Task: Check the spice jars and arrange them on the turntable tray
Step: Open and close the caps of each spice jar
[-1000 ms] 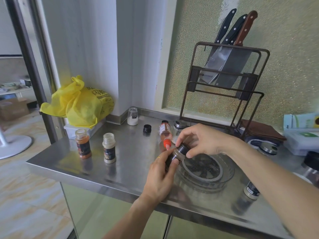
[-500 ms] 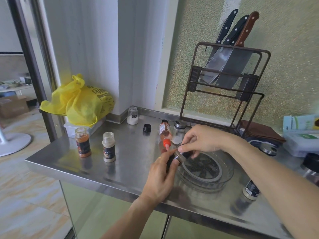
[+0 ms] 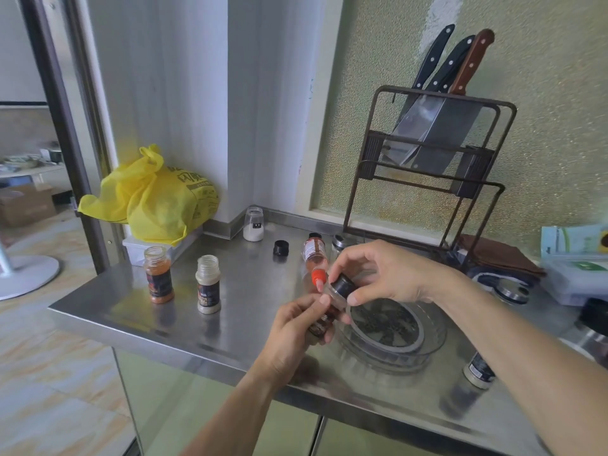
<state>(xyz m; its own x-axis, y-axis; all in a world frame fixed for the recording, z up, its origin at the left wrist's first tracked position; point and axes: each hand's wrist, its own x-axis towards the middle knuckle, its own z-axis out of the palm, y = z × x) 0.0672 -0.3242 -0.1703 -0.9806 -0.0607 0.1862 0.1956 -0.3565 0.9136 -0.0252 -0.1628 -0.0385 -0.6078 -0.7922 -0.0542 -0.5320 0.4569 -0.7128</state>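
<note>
My left hand (image 3: 292,327) grips a small spice jar (image 3: 324,319) with dark red contents, tilted above the counter. My right hand (image 3: 381,274) pinches that jar's black cap (image 3: 342,285). Right of the jar lies the clear round turntable tray (image 3: 431,343) with nothing standing on it. An orange-powder jar (image 3: 158,279) and a pale-powder jar (image 3: 208,284) stand uncapped at the left. A salt jar (image 3: 253,223) and a loose black cap (image 3: 281,248) sit further back. A red-capped jar (image 3: 316,258) is behind my hands. Another jar (image 3: 478,371) shows under my right forearm.
A knife rack (image 3: 427,166) with several knives stands at the back of the steel counter (image 3: 184,324). A yellow bag (image 3: 154,199) sits at the left end. Boxes (image 3: 575,264), a brown cloth (image 3: 500,255) and round lids (image 3: 513,287) crowd the right side.
My right hand has shifted its fingers on the black cap while the left keeps holding the jar; the jar sits slightly more upright. Nothing else on the counter moved.
</note>
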